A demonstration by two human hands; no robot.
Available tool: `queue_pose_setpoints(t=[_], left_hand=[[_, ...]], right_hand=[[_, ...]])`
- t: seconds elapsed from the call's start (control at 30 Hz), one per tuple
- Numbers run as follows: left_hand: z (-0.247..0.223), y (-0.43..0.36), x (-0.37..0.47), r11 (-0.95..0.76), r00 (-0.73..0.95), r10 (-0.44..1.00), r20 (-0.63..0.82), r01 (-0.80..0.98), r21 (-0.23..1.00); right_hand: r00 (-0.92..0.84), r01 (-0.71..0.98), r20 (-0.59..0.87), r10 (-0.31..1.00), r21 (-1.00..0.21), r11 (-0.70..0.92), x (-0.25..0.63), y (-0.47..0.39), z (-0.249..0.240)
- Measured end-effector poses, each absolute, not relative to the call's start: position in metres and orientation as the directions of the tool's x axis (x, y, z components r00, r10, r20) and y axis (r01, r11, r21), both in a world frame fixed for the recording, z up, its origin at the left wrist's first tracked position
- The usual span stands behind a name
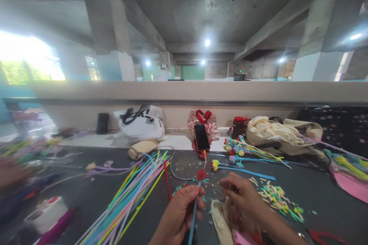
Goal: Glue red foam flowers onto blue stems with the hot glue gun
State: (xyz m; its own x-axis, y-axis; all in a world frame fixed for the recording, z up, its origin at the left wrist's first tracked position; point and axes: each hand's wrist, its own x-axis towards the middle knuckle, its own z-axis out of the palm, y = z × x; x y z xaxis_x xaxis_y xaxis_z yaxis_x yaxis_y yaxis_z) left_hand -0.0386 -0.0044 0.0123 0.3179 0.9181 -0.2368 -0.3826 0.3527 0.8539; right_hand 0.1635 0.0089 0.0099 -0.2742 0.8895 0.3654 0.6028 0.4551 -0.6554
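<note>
A blue stem (194, 214) topped by a red flower head (201, 174) is pinched in my left hand (184, 208), upright over the dark table. My right hand (243, 195) is to the right of it, blurred, with curled fingers; whether it holds anything is hidden. Beneath the right hand lie a cream cloth piece (220, 220) and something pink. Small cut pieces (277, 197) in cream, yellow and green are scattered to the right. Left of my left hand lies a bundle of long coloured pipe cleaners (133, 203), with a red one (167, 180) beside it.
Behind stand a phone (201, 137) on a cable, a white bag (146, 124), and a cream cloth bag (270, 132). Finished-looking flower stems (244, 168) lie right of centre. At the left edge are a blurred person's arm and a white roll (47, 212).
</note>
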Motion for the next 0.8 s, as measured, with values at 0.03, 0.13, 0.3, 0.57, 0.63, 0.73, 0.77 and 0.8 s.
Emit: queue_pose_setpoints(t=[0.03, 0.13, 0.3, 0.57, 0.63, 0.73, 0.77, 0.8], left_hand=[[0.013, -0.005, -0.039, 0.352, 0.310, 0.920, -0.240, -0.386, 0.853], [0.014, -0.005, -0.039, 0.365, 0.296, 0.920, -0.256, -0.409, 0.836], [0.021, -0.006, -0.043, 0.344, 0.274, 0.931, -0.240, -0.446, 0.826], [0.030, -0.004, -0.051, 0.269, 0.154, 0.962, -0.224, -0.441, 0.856], [0.031, -0.004, -0.051, 0.261, 0.153, 0.965, -0.214, -0.446, 0.856], [0.031, -0.004, -0.051, 0.247, 0.154, 0.968, -0.197, -0.459, 0.853], [0.032, -0.004, -0.051, 0.244, 0.148, 0.969, -0.197, -0.464, 0.852], [0.032, -0.004, -0.051, 0.243, 0.141, 0.970, -0.200, -0.466, 0.851]], right_hand=[[-0.261, 0.613, 0.354, 0.898, -0.658, 0.438, 0.164, 0.009, 0.010], [-0.235, 0.652, 0.301, 0.924, -0.656, 0.379, 0.163, 0.009, 0.007], [-0.297, 0.671, 0.371, 0.880, -0.575, 0.469, 0.164, 0.009, 0.008], [-0.212, 0.719, 0.376, 0.902, -0.565, 0.404, 0.170, 0.011, 0.010], [-0.191, 0.713, 0.377, 0.906, -0.581, 0.392, 0.170, 0.012, 0.010], [-0.197, 0.696, 0.371, 0.907, -0.599, 0.396, 0.171, 0.011, 0.010], [-0.215, 0.687, 0.368, 0.905, -0.602, 0.408, 0.172, 0.011, 0.010], [-0.233, 0.676, 0.361, 0.903, -0.607, 0.418, 0.172, 0.011, 0.009]])
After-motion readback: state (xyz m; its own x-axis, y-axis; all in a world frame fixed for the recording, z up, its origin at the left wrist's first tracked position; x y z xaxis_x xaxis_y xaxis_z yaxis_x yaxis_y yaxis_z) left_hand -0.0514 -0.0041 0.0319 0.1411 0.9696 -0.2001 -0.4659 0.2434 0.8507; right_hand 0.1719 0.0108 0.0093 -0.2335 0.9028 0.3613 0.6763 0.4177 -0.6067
